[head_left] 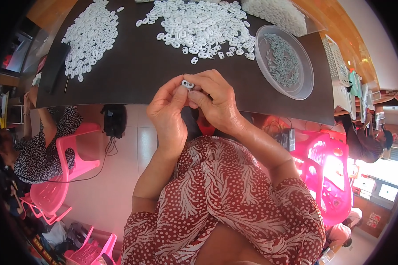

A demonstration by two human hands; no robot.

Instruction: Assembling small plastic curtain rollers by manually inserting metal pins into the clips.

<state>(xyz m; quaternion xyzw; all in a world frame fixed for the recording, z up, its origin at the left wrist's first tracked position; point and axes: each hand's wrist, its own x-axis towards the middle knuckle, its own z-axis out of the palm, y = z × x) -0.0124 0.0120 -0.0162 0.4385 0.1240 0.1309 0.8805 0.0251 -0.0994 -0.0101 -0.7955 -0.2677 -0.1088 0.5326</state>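
Note:
Just beyond the near edge of the dark table, both hands meet around one small white two-hole plastic piece [188, 84]. My left hand [167, 108] pinches it between thumb and fingertips from the left. From the right, the thumb and fingers of my right hand [217, 99] close on the same piece. Its two round holes face up; the fingers cover its lower part. Ahead of the hands lies a wide heap of similar white pieces [199, 26]. A round clear tub [306, 84] to the right holds many thin grey-green pieces [282, 59], too small to name.
A second pile of white oval pieces [90, 37] spreads over the table [115, 84] at the left. At the far right sits a clear bag of whitish pieces [278, 15]. Pink plastic chairs [53, 190] stand on both sides; another person [44, 150] sits at the left.

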